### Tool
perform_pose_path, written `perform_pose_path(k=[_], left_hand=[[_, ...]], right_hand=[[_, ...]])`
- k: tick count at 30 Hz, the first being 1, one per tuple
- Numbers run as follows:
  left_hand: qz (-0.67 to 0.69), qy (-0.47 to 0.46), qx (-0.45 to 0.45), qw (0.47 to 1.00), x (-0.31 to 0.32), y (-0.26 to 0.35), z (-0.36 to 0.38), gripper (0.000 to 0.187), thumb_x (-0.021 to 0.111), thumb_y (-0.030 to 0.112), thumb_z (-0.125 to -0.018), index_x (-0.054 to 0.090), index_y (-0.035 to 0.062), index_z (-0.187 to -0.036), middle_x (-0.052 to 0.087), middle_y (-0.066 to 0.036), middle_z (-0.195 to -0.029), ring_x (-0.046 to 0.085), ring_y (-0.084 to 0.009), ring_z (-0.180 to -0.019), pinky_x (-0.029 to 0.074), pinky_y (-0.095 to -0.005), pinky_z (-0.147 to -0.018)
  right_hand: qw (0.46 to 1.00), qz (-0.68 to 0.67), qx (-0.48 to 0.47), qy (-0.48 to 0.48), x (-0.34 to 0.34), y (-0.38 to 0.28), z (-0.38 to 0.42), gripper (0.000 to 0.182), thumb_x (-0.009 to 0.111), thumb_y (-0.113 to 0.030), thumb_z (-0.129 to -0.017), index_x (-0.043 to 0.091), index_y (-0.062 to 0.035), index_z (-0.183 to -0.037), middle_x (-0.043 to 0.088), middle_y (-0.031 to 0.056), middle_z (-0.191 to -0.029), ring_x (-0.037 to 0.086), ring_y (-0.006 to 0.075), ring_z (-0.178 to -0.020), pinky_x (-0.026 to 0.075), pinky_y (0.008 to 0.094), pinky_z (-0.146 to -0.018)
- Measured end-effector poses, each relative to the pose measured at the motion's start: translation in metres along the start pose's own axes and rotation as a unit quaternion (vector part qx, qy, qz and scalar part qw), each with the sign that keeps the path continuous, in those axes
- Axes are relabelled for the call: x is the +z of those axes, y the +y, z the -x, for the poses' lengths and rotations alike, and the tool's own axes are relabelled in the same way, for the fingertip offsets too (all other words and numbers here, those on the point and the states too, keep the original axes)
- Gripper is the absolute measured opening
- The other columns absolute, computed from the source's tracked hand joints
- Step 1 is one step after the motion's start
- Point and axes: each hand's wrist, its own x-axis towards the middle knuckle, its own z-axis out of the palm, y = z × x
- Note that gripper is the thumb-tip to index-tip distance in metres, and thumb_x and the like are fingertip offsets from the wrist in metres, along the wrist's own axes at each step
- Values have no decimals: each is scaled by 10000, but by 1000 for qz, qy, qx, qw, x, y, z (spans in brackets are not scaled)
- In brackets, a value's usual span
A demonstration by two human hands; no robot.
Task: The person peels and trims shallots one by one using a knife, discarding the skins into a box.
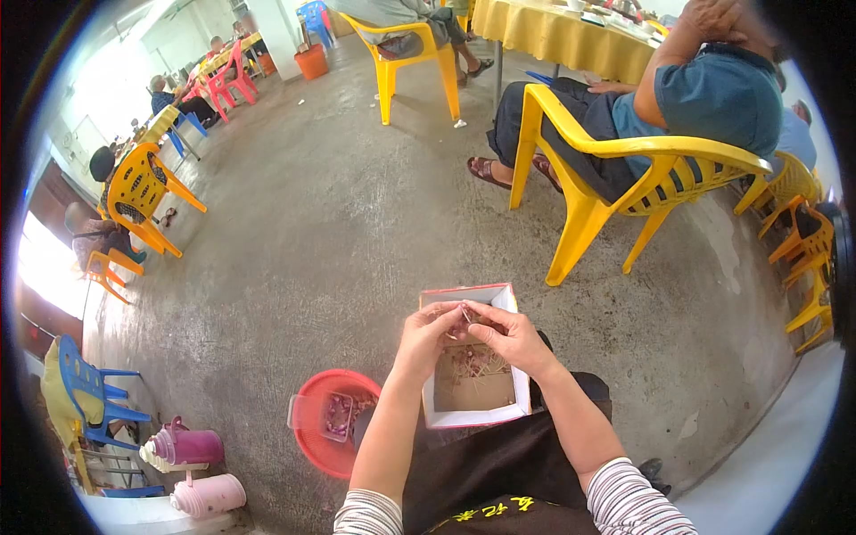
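Note:
Both of my hands meet over a white-walled cardboard box (pixel 477 417). The fingertips of my left hand (pixel 423 337) pinch a small pinkish piece, too small to name surely. Against it press the closed fingers of my right hand (pixel 510 339), where a thin shiny edge shows that I cannot identify. Below them, dry pale and reddish scraps (pixel 473 364) lie on the box's brown bottom. To the left of my left forearm stands a red plastic basket (pixel 312 450). A clear plastic container (pixel 337 417) is in it, with small purple pieces inside and beside it.
A person sits in a yellow chair (pixel 580 245) ahead on the right. Two thermos flasks, one magenta (pixel 187 444) and one pink (pixel 209 496), stand at lower left near a blue chair (pixel 85 379). Further back are tables, chairs and seated people.

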Motion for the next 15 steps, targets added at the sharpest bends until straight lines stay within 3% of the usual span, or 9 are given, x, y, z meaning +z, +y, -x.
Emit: perform_pose_path(k=[2, 11, 14, 15], left_hand=[[-4, 2, 5, 1000, 1, 0, 0, 149, 618, 55, -877, 652, -20, -1001, 659, -54, -833, 622, -114, -678, 522, -224, -617], [-34, 27, 51, 998, 10, -7, 4, 128, 639, 44, -865, 660, -19, -974, 663, -58, -840, 624, -116, -690, 526, -234, -623], [-35, 31, 61, 997, 11, -7, 3, 124, 638, 47, -868, 657, -6, -978, 664, -53, -844, 623, -114, -700, 526, -237, -621], [-32, 27, 65, 997, 14, -3, 4, 126, 637, 47, -869, 655, -1, -985, 664, -52, -850, 622, -113, -702, 526, -236, -621]], right_hand=[[1000, -9, -5, 0, -1, 1, 0, 397, 619, -113, -903, 542, -20, -1281, 631, 48, -1151, 577, 90, -1019, 455, 243, -909], [999, -11, -9, 46, 3, 5, -2, 367, 642, -104, -877, 582, 7, -1221, 654, 86, -1107, 596, 129, -996, 449, 252, -894], [996, -40, 41, 72, 8, -12, -1, 336, 620, -146, -899, 599, -3, -1203, 652, 35, -951, 599, 95, -824, 478, 240, -734], [984, -151, 89, 43, 4, -13, -1, 327, 610, -166, -907, 603, -12, -1195, 626, 15, -900, 571, 82, -766, 458, 235, -676]])
